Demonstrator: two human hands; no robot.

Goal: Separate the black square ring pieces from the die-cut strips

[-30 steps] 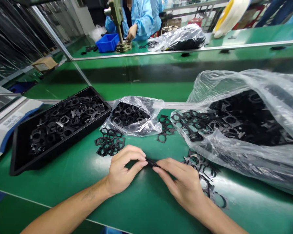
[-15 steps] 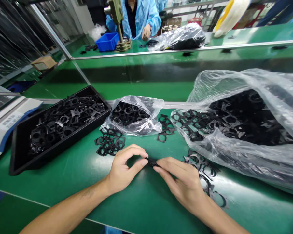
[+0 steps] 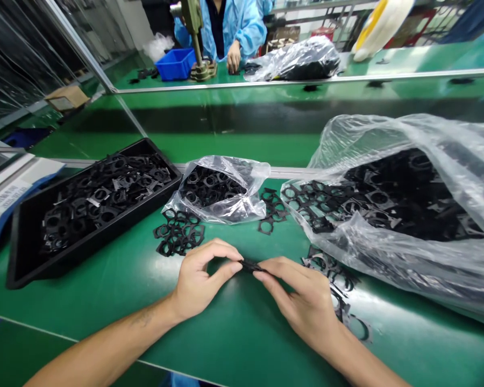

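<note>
Between my two hands is a small black plastic part (image 3: 251, 266), seen nearly edge-on, so its full shape is hidden. My left hand (image 3: 201, 277) pinches its left end between thumb and forefinger. The right end is gripped by the thumb and fingers of my right hand (image 3: 302, 293). Flat black ring-shaped parts (image 3: 180, 234) lie in a loose pile just beyond my left hand. More such rings (image 3: 326, 269) are strewn beside and partly behind my right hand. A few others (image 3: 272, 212) rest farther back, between two plastic bags.
A black tray (image 3: 89, 258) heaped with black parts stands at left. A small clear bag (image 3: 254, 201) of rings sits at centre back, a large one (image 3: 387, 269) at right. Across the divider, a person in a blue smock (image 3: 248, 27) works near a blue bin (image 3: 176, 65) and a press (image 3: 196, 43).
My hands keep their pinch on the black part, almost unmoved. The view has shifted slightly. Across the bench, the other person's hand has lowered to the left, onto the table.
</note>
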